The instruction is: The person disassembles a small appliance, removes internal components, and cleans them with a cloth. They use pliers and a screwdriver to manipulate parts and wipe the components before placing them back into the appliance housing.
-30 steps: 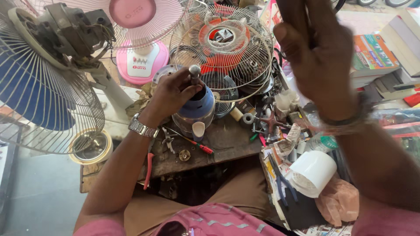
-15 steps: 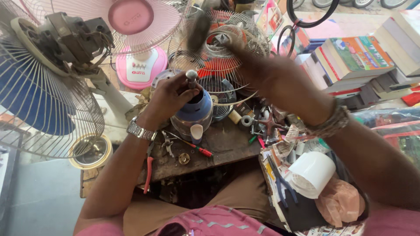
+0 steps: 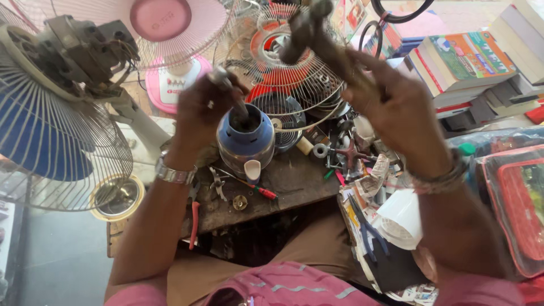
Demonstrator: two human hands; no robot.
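The person wears a pink short-sleeved shirt [image 3: 283,286] with thin grey stripes across the chest, and brown trousers [image 3: 317,243] below it. A silver metal-link wristwatch [image 3: 174,173] circles the wrist of the left hand [image 3: 204,113], which also bears a small silver ring [image 3: 210,104] on one finger. A dull metal bangle [image 3: 442,178] sits on the wrist of the right hand [image 3: 396,107]; both forearms are bare.

workbench [image 3: 294,175], screwdriver [image 3: 258,188], pliers [image 3: 194,218], blue motor housing [image 3: 245,141]
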